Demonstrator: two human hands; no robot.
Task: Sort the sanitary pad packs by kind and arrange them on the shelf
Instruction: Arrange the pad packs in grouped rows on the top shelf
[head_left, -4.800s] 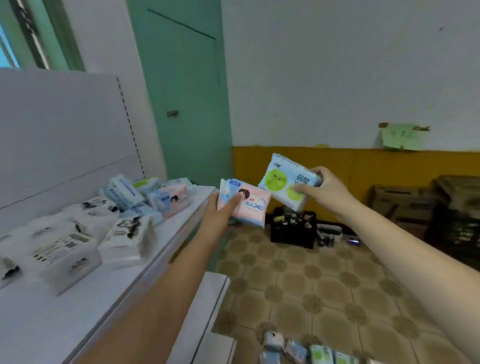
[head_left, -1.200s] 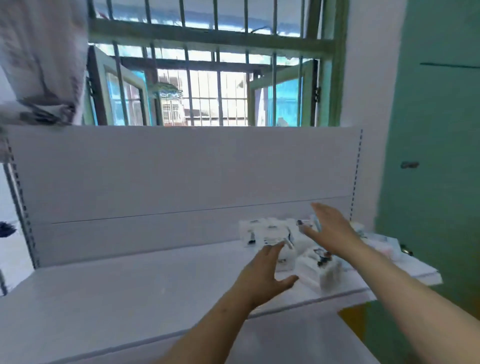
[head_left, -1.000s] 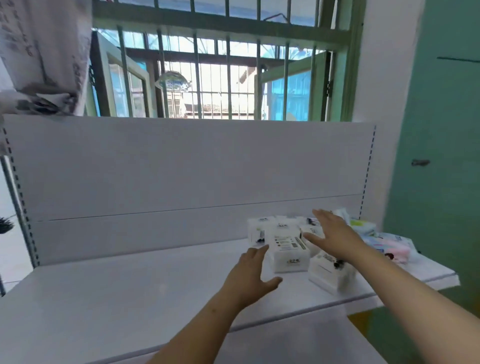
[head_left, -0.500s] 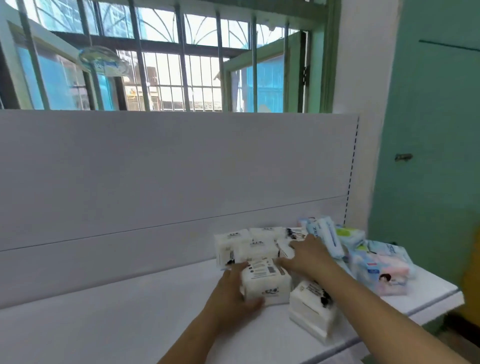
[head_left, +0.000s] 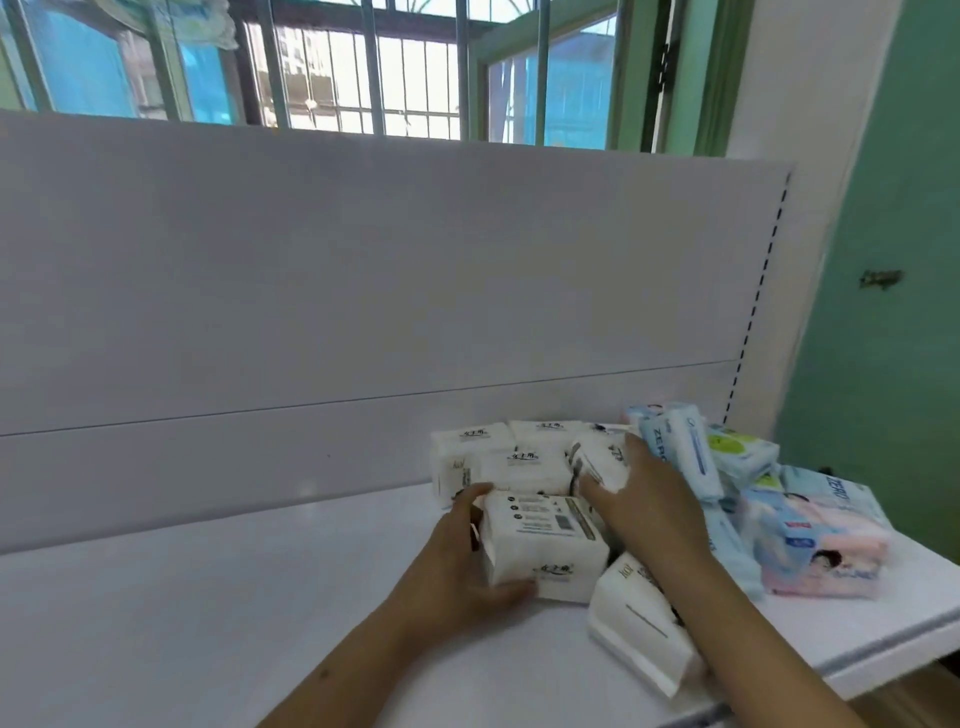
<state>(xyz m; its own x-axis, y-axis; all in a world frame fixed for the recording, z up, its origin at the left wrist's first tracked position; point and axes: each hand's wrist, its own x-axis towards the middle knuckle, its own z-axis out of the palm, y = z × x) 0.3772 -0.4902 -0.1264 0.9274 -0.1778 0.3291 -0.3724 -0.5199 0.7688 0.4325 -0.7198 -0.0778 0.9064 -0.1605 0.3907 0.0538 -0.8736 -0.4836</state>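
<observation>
While our left hand (head_left: 452, 566) grips the front white pack (head_left: 545, 545) on the shelf (head_left: 208, 597) | our right hand (head_left: 649, 504) lies with straight fingers on another | about six white packs together | coloured packs (head_left: 810, 530) just beside, right, count unclear.

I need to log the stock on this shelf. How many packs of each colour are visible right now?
White packs: at least 6 visible
Light blue ZERO packs: about 4
Green-and-white pack: 1
Pink-and-blue pack: at least 1
Total: about 12; the heaped coloured packs overlap, so some may be hidden.
</observation>
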